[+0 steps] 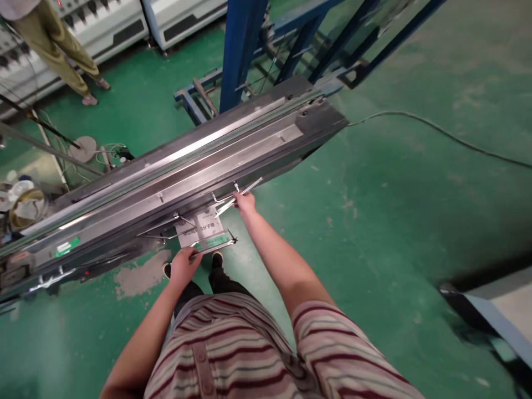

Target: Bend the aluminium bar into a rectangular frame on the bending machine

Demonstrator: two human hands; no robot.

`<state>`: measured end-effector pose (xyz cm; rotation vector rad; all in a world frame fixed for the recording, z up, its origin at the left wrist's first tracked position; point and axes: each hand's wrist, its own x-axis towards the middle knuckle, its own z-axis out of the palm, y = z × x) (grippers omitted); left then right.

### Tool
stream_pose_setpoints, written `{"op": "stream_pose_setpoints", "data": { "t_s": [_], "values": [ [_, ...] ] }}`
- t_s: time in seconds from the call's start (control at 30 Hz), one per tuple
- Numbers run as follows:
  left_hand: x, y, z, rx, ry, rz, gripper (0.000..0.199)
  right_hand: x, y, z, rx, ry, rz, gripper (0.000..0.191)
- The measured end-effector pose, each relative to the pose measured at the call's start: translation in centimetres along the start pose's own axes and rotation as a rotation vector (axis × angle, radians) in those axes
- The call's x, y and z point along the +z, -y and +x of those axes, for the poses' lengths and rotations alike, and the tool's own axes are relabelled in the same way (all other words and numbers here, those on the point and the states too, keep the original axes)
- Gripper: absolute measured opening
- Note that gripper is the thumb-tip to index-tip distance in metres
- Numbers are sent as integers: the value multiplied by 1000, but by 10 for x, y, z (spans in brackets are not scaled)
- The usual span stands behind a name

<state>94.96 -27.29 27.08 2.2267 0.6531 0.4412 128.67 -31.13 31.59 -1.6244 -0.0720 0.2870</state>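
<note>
A long grey metal machine bed (pixel 178 166) runs diagonally in front of me. A wire bracket (pixel 208 244) hangs off its near side and carries a white printed card (pixel 202 228) with a green strip. My left hand (pixel 184 266) grips the bracket's lower front wire. My right hand (pixel 245 202) pinches a thin metal rod (pixel 239 198) at the bracket's upper right end, right by the machine's edge.
Blue steel frame posts (pixel 241 50) rise behind the machine. A grey cable (pixel 436 130) trails over the green floor at right. Another person's legs (pixel 62 50) stand at far left by white machines (pixel 112 22). A bench with clutter (pixel 20 205) sits left.
</note>
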Motion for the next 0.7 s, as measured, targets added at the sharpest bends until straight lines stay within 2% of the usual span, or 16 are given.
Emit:
{"op": "stream_pose_setpoints", "data": {
  "t_s": [0.1, 0.23, 0.33, 0.43, 0.57, 0.7],
  "values": [
    [13, 0, 10, 70, 1, 6, 30, -44, 14, -4, -21, 0, 94, 17],
    [31, 1, 33, 112, 3, -3, 31, -128, 29, -8, 23, -44, 362, 17],
    [40, -4, 58, 120, 7, -42, 30, -194, 22, -11, -8, -73, 530, 15],
    [45, -13, 87, 59, 64, -98, 34, -247, -1, -17, 19, -161, 640, 21],
    [50, -27, 125, 27, 149, -108, 35, -289, -42, -29, 74, -283, 667, 22],
    [58, -38, 155, -1, 149, -87, 34, -306, -81, -41, 143, -339, 656, 20]
  ]
}}
